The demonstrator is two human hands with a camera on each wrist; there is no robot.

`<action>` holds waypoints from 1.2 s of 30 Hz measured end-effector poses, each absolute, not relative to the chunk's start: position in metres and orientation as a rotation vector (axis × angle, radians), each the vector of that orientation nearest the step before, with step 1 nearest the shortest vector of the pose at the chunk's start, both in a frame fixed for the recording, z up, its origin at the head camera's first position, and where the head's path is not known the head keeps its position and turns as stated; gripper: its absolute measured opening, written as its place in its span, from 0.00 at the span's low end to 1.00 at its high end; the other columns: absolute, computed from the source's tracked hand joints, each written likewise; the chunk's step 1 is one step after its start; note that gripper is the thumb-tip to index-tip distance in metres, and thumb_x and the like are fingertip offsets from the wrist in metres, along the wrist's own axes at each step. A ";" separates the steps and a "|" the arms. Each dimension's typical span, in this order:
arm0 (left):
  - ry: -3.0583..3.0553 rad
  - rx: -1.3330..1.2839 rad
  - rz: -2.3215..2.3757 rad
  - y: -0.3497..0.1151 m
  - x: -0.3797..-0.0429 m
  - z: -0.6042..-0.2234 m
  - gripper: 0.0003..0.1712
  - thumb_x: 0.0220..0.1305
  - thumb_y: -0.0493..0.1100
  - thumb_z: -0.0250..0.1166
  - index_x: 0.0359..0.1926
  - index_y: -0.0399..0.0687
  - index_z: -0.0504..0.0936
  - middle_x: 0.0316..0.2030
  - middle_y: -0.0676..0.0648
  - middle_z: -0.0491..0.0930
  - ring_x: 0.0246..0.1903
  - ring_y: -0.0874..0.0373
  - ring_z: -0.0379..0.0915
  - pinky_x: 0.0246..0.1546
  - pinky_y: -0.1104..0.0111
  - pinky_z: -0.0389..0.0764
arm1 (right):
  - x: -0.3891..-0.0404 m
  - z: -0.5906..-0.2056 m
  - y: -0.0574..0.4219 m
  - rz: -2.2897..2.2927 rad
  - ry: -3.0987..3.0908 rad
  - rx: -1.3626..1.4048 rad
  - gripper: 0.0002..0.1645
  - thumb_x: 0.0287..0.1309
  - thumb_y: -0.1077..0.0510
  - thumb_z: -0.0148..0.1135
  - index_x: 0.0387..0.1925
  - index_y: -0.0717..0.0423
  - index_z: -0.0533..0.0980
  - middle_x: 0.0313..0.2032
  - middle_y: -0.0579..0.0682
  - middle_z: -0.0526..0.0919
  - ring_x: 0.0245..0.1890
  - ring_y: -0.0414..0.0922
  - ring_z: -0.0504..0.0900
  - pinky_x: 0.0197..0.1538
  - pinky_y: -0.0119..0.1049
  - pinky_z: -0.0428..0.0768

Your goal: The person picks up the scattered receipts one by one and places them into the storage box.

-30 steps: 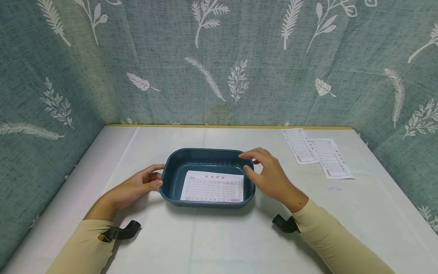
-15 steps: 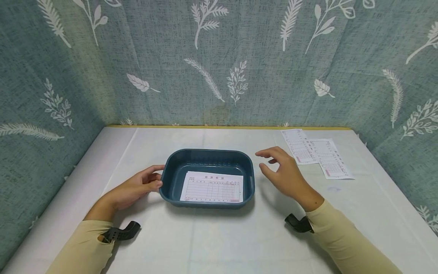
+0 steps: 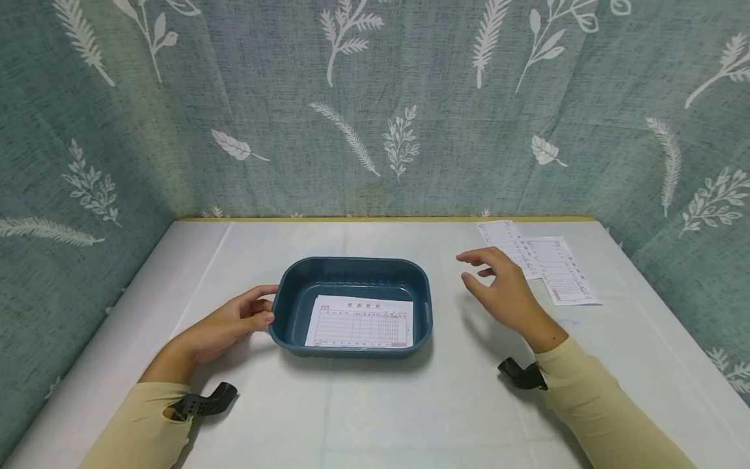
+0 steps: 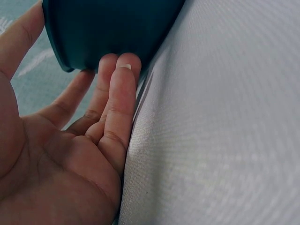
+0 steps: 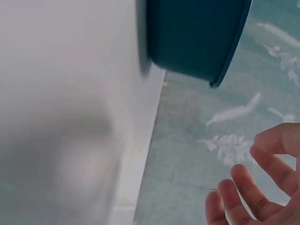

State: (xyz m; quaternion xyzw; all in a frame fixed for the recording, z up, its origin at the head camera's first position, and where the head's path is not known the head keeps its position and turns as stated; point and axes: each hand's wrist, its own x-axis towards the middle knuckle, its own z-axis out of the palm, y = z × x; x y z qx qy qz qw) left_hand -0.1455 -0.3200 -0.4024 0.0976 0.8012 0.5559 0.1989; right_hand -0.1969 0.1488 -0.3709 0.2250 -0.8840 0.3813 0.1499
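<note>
A dark teal plastic bin (image 3: 351, 352) with rounded corners sits on the white table, and in it lies a printed receipt form (image 3: 360, 322) with a ruled grid. At the bin's left end my left hand (image 3: 225, 326) rests its fingertips on the outer wall. The left wrist view shows these fingers (image 4: 123, 93) extended against the bin's side, the palm upturned. To the right of the bin my right hand (image 3: 506, 286) hovers apart from it, fingers loosely bent and thumb spread, holding nothing. In the right wrist view the bin (image 5: 192, 37) stands beyond its fingertips.
Two more printed forms (image 3: 559, 270) lie overlapping at the back right of the table (image 3: 375, 417), just beyond my right hand. A patterned green cloth (image 3: 281, 85) hangs behind and at both sides. Black wrist mounts (image 3: 205, 400) show at the sleeves.
My right hand has left the bin's right end and moved to the right. My left hand stays at the bin's left end. The view has shifted slightly.
</note>
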 end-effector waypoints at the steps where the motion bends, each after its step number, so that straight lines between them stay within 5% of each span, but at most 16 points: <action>1: 2.242 0.271 1.553 -0.320 -0.145 -0.402 0.37 0.72 0.44 0.60 0.75 0.40 0.55 0.54 0.37 0.71 0.49 0.61 0.72 0.49 0.75 0.75 | -0.198 -0.372 0.151 1.092 -2.549 0.635 0.18 0.60 0.67 0.65 0.52 0.59 0.80 0.51 0.56 0.82 0.50 0.53 0.80 0.49 0.50 0.81; 36: 2.265 0.245 1.517 -0.319 -0.146 -0.402 0.38 0.72 0.45 0.61 0.75 0.41 0.55 0.57 0.33 0.70 0.51 0.60 0.71 0.50 0.78 0.74 | -0.227 -0.383 0.211 1.075 -2.682 0.331 0.19 0.62 0.68 0.60 0.55 0.66 0.76 0.51 0.68 0.76 0.53 0.63 0.76 0.55 0.58 0.76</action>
